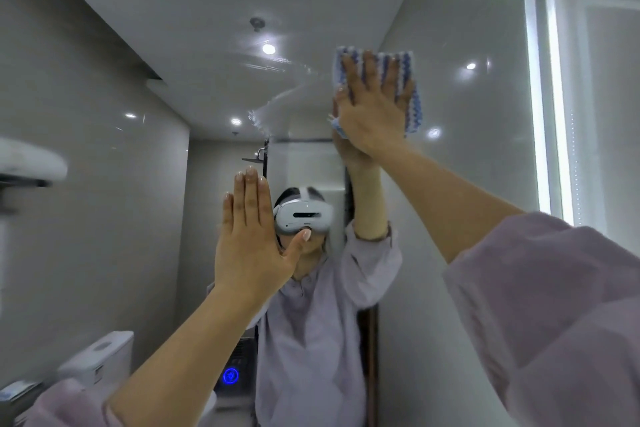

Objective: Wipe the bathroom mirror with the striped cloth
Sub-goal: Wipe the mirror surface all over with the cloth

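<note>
Striped cloth (408, 80), one, right hand (374, 107) flat, mirror (467, 184)

Glossy glass mirror (467, 107); nubby woven striped cloth (405, 62)

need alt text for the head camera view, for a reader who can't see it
A person's right hand presses a blue-and-white striped cloth flat against the upper part of a lit-edged bathroom mirror. Their left hand is raised lower down with fingers straight, holding nothing. A smeared streak crosses the glass to the left of the cloth.
</note>
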A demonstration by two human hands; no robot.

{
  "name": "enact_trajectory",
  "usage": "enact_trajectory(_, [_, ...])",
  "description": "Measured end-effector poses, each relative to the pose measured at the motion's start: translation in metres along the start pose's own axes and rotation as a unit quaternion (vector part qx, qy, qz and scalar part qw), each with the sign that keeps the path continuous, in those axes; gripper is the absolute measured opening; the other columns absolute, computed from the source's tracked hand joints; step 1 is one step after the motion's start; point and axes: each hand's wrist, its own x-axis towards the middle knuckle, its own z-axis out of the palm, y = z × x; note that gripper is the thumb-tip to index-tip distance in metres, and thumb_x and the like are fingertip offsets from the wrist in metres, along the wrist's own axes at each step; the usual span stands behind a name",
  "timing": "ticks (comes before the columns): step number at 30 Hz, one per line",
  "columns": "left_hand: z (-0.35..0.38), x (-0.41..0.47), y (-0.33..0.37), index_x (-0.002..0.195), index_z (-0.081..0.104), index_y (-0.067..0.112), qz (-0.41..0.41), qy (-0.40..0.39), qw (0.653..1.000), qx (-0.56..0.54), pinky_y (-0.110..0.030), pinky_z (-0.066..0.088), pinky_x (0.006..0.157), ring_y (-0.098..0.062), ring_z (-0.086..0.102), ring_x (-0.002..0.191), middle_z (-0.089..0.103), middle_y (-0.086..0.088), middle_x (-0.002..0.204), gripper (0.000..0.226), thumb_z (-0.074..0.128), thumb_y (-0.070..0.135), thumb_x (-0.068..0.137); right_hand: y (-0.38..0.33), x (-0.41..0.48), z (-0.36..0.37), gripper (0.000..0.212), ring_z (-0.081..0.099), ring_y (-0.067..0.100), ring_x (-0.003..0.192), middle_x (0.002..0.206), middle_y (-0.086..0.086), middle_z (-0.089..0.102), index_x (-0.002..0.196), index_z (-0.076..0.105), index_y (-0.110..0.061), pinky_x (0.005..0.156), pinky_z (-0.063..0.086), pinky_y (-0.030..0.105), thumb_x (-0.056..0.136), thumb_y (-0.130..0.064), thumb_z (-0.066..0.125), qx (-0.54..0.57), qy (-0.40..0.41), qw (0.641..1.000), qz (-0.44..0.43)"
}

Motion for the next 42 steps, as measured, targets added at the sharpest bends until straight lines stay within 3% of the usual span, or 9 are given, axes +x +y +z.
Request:
enact_trajectory(3, [0.0, 0.0, 0.0, 0.141, -0.027, 0.001, -0.003, 0.004, 1.0, 0.004, -0.039, -0.013, 0.117, -0.025, -0.032, 0.139, -0.036, -0.014, 0.149, 0.095, -0.001, 0.07, 0.08, -0.036, -0.013, 0.009, 0.055, -0.014, 0.025, 0.149, 0.163, -0.005, -0.007, 0.153, -0.004, -0.038, 0.109, -0.026, 0.046, 0.102, -0.048, 0.014, -0.007, 0.007, 0.997, -0.077])
enact_trajectory(8, [0.003, 0.001, 0.0, 0.142, -0.027, 0.002, -0.008, 0.01, 1.0, 0.004, -0.039, -0.013, 0.117, -0.024, -0.032, 0.139, -0.035, -0.013, 0.15, 0.095, -0.002, 0.07, 0.081, -0.074, -0.036, 0.024, 0.053, -0.013, 0.025, 0.15, 0.164, -0.007, -0.007, 0.153, -0.001, -0.04, 0.118, -0.014, 0.053, 0.103, -0.047, 0.014, -0.029, -0.015, 0.982, -0.188])
enact_trajectory(21, [0.004, 0.001, -0.002, 0.143, -0.024, 0.002, 0.002, 0.018, 1.0, 0.008, -0.039, -0.013, 0.117, -0.023, -0.031, 0.14, -0.032, -0.014, 0.151, 0.095, 0.004, 0.071, 0.085, -0.054, -0.028, 0.017, 0.054, -0.015, 0.025, 0.149, 0.164, -0.008, -0.006, 0.153, -0.001, -0.04, 0.12, -0.01, 0.05, 0.102, -0.052, 0.012, -0.072, -0.02, 0.97, -0.231])
enact_trajectory(27, [0.005, 0.001, -0.003, 0.144, -0.021, 0.002, 0.006, 0.013, 1.0, 0.007, -0.04, -0.009, 0.119, -0.023, -0.029, 0.141, -0.031, -0.014, 0.152, 0.097, 0.0, 0.072, 0.081, 0.005, 0.001, -0.004, 0.053, -0.01, 0.022, 0.15, 0.163, -0.01, -0.002, 0.153, -0.001, -0.042, 0.117, -0.014, 0.043, 0.101, -0.051, 0.009, -0.071, 0.01, 0.99, -0.122])
enact_trajectory(31, [0.005, 0.0, -0.003, 0.143, -0.024, 0.003, 0.004, 0.011, 1.0, 0.01, -0.04, -0.008, 0.119, -0.023, -0.03, 0.14, -0.033, -0.013, 0.151, 0.097, 0.0, 0.073, 0.081, 0.07, 0.019, -0.021, 0.052, -0.007, 0.024, 0.15, 0.164, -0.008, 0.002, 0.153, 0.002, -0.04, 0.12, -0.01, 0.045, 0.103, -0.049, 0.013, -0.068, 0.012, 0.997, -0.017])
enact_trajectory(38, [0.004, 0.0, -0.002, 0.142, -0.025, 0.003, 0.007, 0.011, 1.0, 0.004, -0.04, -0.009, 0.119, -0.023, -0.029, 0.141, -0.033, -0.012, 0.151, 0.097, 0.001, 0.073, 0.08, 0.166, 0.001, -0.041, 0.053, -0.012, 0.023, 0.149, 0.163, -0.009, -0.007, 0.152, -0.006, -0.042, 0.12, -0.013, 0.04, 0.103, -0.051, 0.01, -0.047, 0.016, 0.99, 0.129])
enact_trajectory(42, [0.003, 0.0, -0.001, 0.141, -0.028, 0.003, 0.007, 0.001, 1.0, 0.013, -0.04, -0.009, 0.119, -0.024, -0.03, 0.14, -0.037, -0.013, 0.149, 0.097, -0.002, 0.073, 0.079, 0.21, -0.02, -0.049, 0.053, -0.005, 0.03, 0.15, 0.164, 0.002, 0.001, 0.155, 0.004, -0.031, 0.121, -0.01, 0.042, 0.106, -0.041, 0.017, -0.055, 0.035, 0.985, 0.161])
